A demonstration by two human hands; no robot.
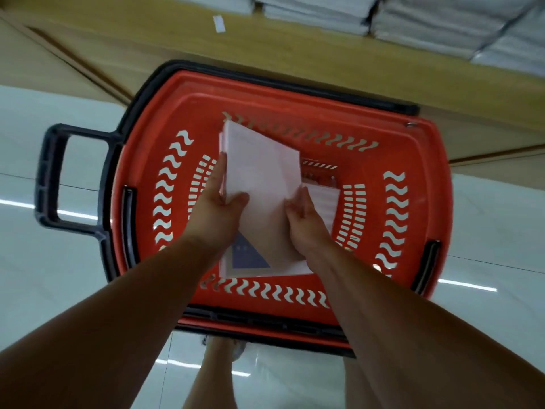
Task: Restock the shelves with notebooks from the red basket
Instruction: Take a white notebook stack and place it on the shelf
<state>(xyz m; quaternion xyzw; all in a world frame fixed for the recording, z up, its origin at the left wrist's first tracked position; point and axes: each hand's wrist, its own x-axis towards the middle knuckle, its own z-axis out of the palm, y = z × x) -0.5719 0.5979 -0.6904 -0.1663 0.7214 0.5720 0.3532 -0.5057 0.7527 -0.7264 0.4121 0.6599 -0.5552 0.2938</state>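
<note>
Inside the red basket [368, 125], which is standing on the glossy floor [486, 225] before a wooden shelf [265, 51], I am holding a white stack of notebooks [262, 175] with both hands. My left hand [218, 214] is clamping the stack's left edge, thumb lying on top, fingers running along the side. My right hand [306, 225] is curling its fingers around the right edge. The stack is sitting askew, its far corner near the basket's far wall. Beneath it a blue-covered notebook [247, 256] is lying flat, and another pale notebook [327, 199] is showing just beside my right hand. The black handle [50, 175] is sticking out to the left.
</note>
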